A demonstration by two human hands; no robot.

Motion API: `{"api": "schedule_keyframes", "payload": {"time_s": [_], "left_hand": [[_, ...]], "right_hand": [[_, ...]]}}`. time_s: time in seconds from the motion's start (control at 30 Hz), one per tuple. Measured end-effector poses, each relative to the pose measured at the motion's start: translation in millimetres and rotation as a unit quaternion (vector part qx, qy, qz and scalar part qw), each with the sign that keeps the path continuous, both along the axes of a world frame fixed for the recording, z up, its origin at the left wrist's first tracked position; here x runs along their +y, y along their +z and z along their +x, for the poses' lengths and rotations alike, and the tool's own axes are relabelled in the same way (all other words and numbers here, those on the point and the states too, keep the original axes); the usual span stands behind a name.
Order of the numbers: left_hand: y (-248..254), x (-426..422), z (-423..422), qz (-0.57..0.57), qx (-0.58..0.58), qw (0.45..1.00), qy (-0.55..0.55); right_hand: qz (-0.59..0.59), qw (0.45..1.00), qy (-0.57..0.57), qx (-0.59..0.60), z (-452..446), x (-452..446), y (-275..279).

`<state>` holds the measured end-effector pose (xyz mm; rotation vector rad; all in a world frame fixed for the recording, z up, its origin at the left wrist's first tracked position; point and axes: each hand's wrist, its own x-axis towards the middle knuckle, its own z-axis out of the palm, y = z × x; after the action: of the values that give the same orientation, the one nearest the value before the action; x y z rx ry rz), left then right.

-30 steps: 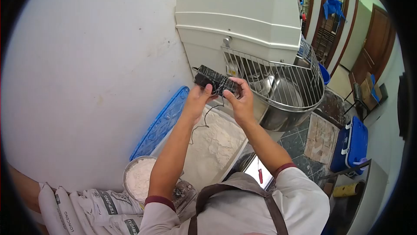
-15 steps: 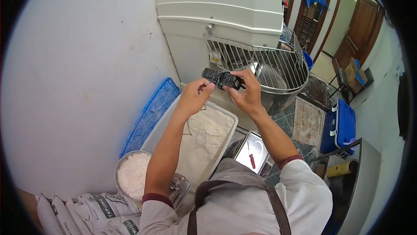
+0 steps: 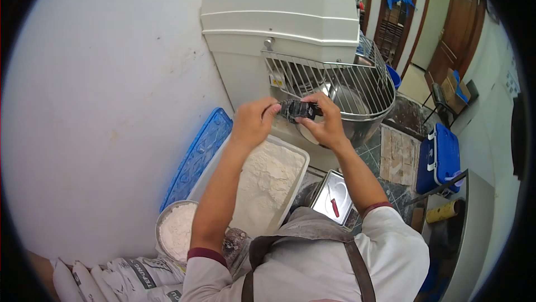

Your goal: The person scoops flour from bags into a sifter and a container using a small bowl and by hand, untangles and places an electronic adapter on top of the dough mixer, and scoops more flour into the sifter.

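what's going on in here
A person holds a small black object up in front of them, the left hand at one end and the right hand at the other; exactly what it is can't be made out. Nearer their body is a white bin of pale powder, with a bowl of similar powder beside it. A large mixer stands beyond the hands.

Mixer point(image 3: 285, 17) blocks the way beyond left hand point(image 3: 252, 123) and right hand point(image 3: 328, 124).
From between them, its body fills 12 o'clock, the wire guard point(image 3: 341, 87) 2 o'clock; open air lies over the flour tub point(image 3: 300, 179) at 6, a tilted blue lid point(image 3: 195, 159) barring 8.
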<state>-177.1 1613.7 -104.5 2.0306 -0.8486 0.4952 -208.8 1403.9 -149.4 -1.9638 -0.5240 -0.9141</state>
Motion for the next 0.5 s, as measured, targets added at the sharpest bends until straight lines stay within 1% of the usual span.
{"api": "schedule_keyframes", "payload": {"time_s": [0.03, 0.07, 0.1, 0.13, 0.17, 0.2, 0.23, 0.27, 0.3, 0.33, 0.37, 0.4, 0.43, 0.47, 0.5], "left_hand": [[9, 10, 5, 0.078, 0.010, 0.997, 0.011], [11, 20, 16, 0.074, 0.015, 0.997, 0.019], [11, 29, 32, 0.059, 0.078, 0.994, -0.045], [7, 35, 43, 0.043, 0.137, 0.983, -0.110], [-8, 36, 51, 0.042, 0.132, 0.984, -0.109], [-26, 35, 59, -0.015, 0.206, 0.964, -0.168], [-34, 34, 62, -0.070, 0.277, 0.931, -0.226], [-12, 38, 47, 0.150, 0.341, 0.921, -0.116], [-16, 34, 41, 0.154, 0.330, 0.924, -0.117], [-28, 25, 33, 0.047, 0.279, 0.946, -0.161], [-30, 14, 25, -0.061, 0.226, 0.950, -0.205], [-29, 3, 24, -0.060, 0.220, 0.951, -0.206], [-20, -9, 17, -0.158, 0.224, 0.933, -0.232], [-16, -20, 14, -0.254, 0.227, 0.905, -0.256], [-18, -31, 15, -0.254, 0.227, 0.905, -0.255]], "right_hand": [[-0.005, 1.000, 0.008, 0.003, -2, -2, 0], [0.070, 0.987, 0.103, 0.104, -5, -4, 0], [0.143, 0.950, 0.193, 0.202, -6, -5, 0], [0.228, 0.900, 0.284, 0.238, -8, -5, -4], [0.225, 0.902, 0.286, 0.235, -11, 0, -6], [0.345, 0.838, 0.339, 0.251, -14, 8, -6], [0.457, 0.757, 0.386, 0.261, -16, 15, -7], [0.482, 0.737, 0.410, 0.236, -12, 20, -8], [0.479, 0.741, 0.414, 0.225, -10, 23, -7], [0.522, 0.720, 0.399, 0.223, -8, 27, -2], [0.564, 0.697, 0.383, 0.224, -6, 32, 2], [0.578, 0.710, 0.353, 0.196, 1, 37, 4], [0.576, 0.711, 0.355, 0.193, 6, 42, 7], [0.580, 0.744, 0.298, 0.148, 11, 47, 10], [0.582, 0.771, 0.236, 0.105, 15, 52, 10]]}}
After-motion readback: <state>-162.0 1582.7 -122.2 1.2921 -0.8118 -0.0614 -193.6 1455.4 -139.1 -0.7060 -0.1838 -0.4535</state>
